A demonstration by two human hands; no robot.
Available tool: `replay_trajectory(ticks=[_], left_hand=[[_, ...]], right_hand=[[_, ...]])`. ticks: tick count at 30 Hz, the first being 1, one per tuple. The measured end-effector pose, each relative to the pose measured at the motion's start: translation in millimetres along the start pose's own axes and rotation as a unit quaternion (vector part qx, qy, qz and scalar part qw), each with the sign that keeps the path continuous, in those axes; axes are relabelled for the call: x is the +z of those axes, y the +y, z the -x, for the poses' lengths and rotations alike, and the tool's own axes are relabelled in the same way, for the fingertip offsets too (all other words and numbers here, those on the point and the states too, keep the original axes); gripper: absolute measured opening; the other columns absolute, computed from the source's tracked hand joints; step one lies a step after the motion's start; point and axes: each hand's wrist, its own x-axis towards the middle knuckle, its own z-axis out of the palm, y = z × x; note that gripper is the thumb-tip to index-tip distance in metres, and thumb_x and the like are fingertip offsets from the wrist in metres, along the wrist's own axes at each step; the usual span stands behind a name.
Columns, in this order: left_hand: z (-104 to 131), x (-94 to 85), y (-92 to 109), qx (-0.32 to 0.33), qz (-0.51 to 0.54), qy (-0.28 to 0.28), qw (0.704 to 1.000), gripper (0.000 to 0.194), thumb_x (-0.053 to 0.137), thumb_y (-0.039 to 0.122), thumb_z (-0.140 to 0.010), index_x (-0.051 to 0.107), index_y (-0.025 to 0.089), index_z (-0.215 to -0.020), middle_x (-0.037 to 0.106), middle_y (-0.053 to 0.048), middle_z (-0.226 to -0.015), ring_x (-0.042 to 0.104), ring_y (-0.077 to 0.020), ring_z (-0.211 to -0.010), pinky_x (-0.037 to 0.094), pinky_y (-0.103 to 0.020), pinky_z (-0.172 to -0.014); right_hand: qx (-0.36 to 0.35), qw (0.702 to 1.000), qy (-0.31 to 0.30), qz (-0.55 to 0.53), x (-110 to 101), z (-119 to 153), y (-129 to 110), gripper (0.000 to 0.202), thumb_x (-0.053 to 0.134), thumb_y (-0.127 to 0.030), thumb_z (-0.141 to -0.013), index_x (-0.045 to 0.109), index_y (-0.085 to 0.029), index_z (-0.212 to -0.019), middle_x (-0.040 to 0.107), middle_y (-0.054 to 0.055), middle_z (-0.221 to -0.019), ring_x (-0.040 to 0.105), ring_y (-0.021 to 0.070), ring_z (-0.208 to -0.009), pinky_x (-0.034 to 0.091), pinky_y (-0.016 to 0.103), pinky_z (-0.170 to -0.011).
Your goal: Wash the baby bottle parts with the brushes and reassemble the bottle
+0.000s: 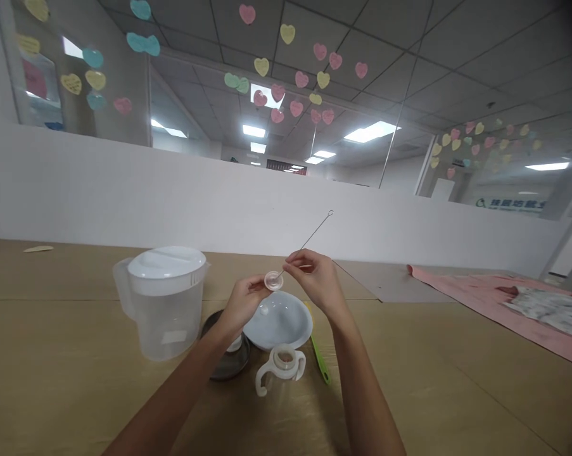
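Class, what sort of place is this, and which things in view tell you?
Probably an office or similar workplace: a glass-topped partition, heart-shaped sticky notes and bright ceiling lights suggest it.

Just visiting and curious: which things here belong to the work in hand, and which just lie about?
Seems to belong:
clear round piece, in the left hand
looped wire tool, in the right hand
probably, being close: white bowl, two-handled container, lidded jug, green tool

Seems just lying about:
pink cloth
patterned fabric
heart-shaped notes
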Motion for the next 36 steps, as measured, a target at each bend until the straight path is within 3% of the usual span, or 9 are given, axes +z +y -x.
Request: replay_trajectory(ticks=[10,16,20,25,29,33,36], left_hand=[[0.5,0.7,-6.9,0.025,-0.030,-0.024,0.999,0.030,0.064,0.033,-0.071,0.071,0.014,-0.092,0.071,-0.006,-0.089,0.059,-0.0240,-0.092,0.043,-0.033,-0.083],[0.0,-0.5,-5.1,0.019,-0.029,-0.039,0.999,0.031,0.062,0.032,-0.072,0.070,0.013,-0.095,0.071,-0.007,-0.090,0.058,-0.0243,-0.094,0.042,-0.034,-0.083],[-2.4,-3.4,-6.3,0.018,-0.062,-0.082,0.995,0.027,0.062,0.031,-0.073,0.071,0.014,-0.091,0.070,-0.007,-0.088,0.058,-0.0229,-0.092,0.041,-0.033,-0.083],[-3.0,-7.4,-11.0,-0.002,-0.119,-0.138,0.983,0.025,0.060,0.029,-0.073,0.071,0.013,-0.089,0.070,-0.007,-0.090,0.058,-0.0221,-0.087,0.042,-0.031,-0.080],[-2.6,-4.4,-11.8,-0.008,-0.127,-0.127,0.984,0.026,0.061,0.030,-0.071,0.071,0.012,-0.086,0.069,-0.006,-0.084,0.058,-0.0219,-0.082,0.042,-0.030,-0.075],[-1.0,3.5,-6.0,0.010,-0.098,-0.094,0.991,0.024,0.060,0.032,-0.071,0.072,0.012,-0.079,0.068,-0.004,-0.074,0.058,-0.0219,-0.078,0.043,-0.031,-0.073],[1.8,8.3,2.4,0.023,-0.050,-0.100,0.993,0.022,0.062,0.031,-0.070,0.072,0.014,-0.079,0.068,-0.003,-0.072,0.058,-0.0213,-0.079,0.044,-0.030,-0.074]], right_hand=[[-0.034,0.993,0.027,0.111,1.5,4.9,-7.2,0.008,0.060,-0.026,-0.070,0.066,-0.020,-0.071,0.069,0.001,-0.073,0.063,0.0177,-0.074,0.044,0.032,-0.077],[-0.014,0.992,-0.032,0.120,7.8,4.1,-0.3,0.006,0.059,-0.024,-0.069,0.065,-0.020,-0.068,0.067,0.000,-0.067,0.059,0.0139,-0.064,0.043,0.026,-0.066],[-0.019,0.986,-0.053,0.158,9.2,4.2,-1.4,0.010,0.058,-0.025,-0.071,0.065,-0.019,-0.074,0.063,-0.001,-0.067,0.051,0.0105,-0.056,0.038,0.022,-0.057],[-0.018,0.992,0.058,0.109,-0.6,10.9,-17.1,0.041,0.039,-0.047,-0.086,0.063,-0.017,-0.072,0.044,-0.004,-0.048,0.039,0.0091,-0.046,0.029,0.022,-0.048],[-0.027,0.982,0.134,0.134,-3.5,15.4,-25.4,0.050,0.029,-0.050,-0.090,0.054,-0.018,-0.061,0.039,-0.005,-0.044,0.036,0.0088,-0.042,0.027,0.023,-0.047],[-0.056,0.969,0.151,0.188,9.6,11.4,-18.0,0.048,0.027,-0.046,-0.091,0.049,-0.020,-0.058,0.045,-0.003,-0.046,0.040,0.0100,-0.043,0.028,0.024,-0.050],[-0.066,0.964,0.117,0.228,24.2,6.6,-5.3,0.046,0.025,-0.042,-0.092,0.050,-0.021,-0.060,0.050,0.000,-0.050,0.043,0.0117,-0.046,0.028,0.025,-0.051]])
